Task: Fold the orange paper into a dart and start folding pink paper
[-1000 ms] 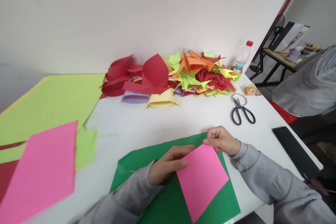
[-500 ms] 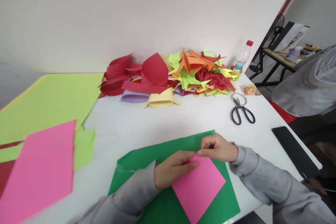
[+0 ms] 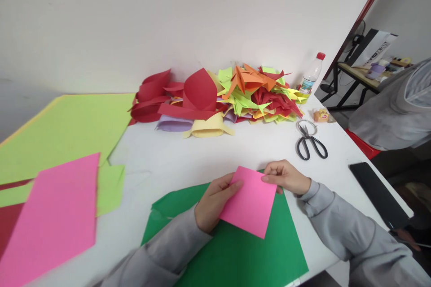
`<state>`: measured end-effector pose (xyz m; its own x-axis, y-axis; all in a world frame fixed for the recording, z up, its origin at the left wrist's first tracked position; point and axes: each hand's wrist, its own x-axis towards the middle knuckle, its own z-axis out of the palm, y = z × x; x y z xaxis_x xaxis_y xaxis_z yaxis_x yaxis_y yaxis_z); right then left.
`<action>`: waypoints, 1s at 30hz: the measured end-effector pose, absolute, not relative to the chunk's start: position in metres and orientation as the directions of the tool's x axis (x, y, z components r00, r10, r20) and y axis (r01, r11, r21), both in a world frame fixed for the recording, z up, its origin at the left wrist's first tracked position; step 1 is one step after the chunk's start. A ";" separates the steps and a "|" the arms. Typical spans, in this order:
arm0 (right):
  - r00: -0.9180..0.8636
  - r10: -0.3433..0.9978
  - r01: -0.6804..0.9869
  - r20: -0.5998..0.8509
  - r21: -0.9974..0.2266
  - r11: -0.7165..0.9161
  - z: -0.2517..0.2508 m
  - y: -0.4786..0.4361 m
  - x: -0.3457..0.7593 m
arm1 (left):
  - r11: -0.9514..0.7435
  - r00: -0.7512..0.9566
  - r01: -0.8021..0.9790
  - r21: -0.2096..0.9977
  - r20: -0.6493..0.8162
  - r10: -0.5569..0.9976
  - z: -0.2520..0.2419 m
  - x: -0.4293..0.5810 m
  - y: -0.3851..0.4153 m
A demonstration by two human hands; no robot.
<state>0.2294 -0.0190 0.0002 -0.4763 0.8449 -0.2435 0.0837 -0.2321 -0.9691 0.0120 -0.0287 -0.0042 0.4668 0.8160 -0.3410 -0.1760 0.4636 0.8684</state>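
Note:
A square of pink paper (image 3: 251, 204) is held up over a large green sheet (image 3: 249, 258) on the white table. My left hand (image 3: 217, 199) pinches its left edge, thumb on the front face and fingers behind. At the upper right corner my right hand (image 3: 286, 177) grips it between thumb and fingers. The pink square is tilted, with its lowest corner pointing down and slightly right. Whatever lies on its back side is hidden.
Folded paper pieces (image 3: 256, 94) and curled red paper shapes (image 3: 200, 92) are heaped along the wall. Black-handled scissors (image 3: 311, 143), a plastic bottle (image 3: 311, 74) and a wrapped snack (image 3: 321, 115) lie right. Larger pink (image 3: 63, 215) and lime sheets (image 3: 77, 125) cover the left. A person (image 3: 397, 103) sits beyond.
The pink square has been lifted and turned, its bottom corner rising from the green sheet. My right hand has shifted slightly up and right, and my left hand has come up with the paper.

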 end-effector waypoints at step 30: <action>-0.552 0.828 -0.045 -0.098 -0.988 -0.147 -0.002 -0.034 0.209 | 0.347 0.466 -0.072 0.935 -0.276 0.840 0.000 0.022 -0.030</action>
